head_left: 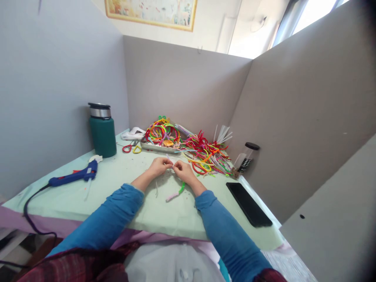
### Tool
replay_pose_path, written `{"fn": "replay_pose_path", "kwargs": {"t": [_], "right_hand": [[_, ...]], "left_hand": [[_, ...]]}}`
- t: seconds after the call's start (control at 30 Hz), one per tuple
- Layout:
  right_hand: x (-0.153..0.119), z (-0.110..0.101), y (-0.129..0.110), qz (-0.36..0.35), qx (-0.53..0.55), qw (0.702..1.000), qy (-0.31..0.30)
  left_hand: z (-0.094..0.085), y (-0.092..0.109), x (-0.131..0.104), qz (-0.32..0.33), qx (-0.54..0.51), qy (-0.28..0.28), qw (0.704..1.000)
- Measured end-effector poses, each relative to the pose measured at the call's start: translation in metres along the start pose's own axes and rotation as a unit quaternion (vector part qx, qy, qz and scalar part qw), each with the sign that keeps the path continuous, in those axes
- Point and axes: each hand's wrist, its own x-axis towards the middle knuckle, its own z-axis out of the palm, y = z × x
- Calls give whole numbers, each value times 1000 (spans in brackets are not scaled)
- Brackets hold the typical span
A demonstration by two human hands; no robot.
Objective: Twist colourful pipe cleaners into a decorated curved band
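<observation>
My left hand (160, 166) and my right hand (182, 170) meet fingertip to fingertip over the middle of the pale green tablecloth (158, 219). Both are closed in a pinch. A thin pale lilac strip (168, 157) pokes up between them, its lower part hidden by my fingers. Just below my right hand lies a curved pipe cleaner piece (179, 192), green at one end and pale pink at the other. A thin whitish piece (156, 189) rests under my left hand.
A metal tray (160, 148) of colourful craft pieces and a heap of pipe cleaners (205, 152) are behind my hands. Left: green bottle (103, 135), blue glue gun (73, 177), scissors (136, 149). Right: black phone (249, 204), clear bottle (246, 157). Grey partitions enclose the table.
</observation>
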Motion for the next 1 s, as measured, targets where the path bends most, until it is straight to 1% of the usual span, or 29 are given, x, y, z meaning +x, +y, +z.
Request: {"fn": "replay_pose_path", "kwargs": {"t": [0.13,0.33,0.5,0.7,0.83,1.0], "right_hand": [[0,0,-1,-11,6,1000,-1],[-1,-1,-2,-16,8,1000,-3],[0,0,0,-9,0,1000,-3],[0,0,-1,1,-6,1000,-1],[0,0,0,-1,-4,1000,3],[0,0,0,-4,-2,1000,4]], "left_hand": [[1,-1,1,-1,-11,0,1000],[3,-7,5,20,-35,20,999],[2,-4,2,4,1,13,1000],[-3,4,-4,17,57,22,998],[-3,4,-4,45,62,32,997],[-3,6,-6,38,59,30,997]]}}
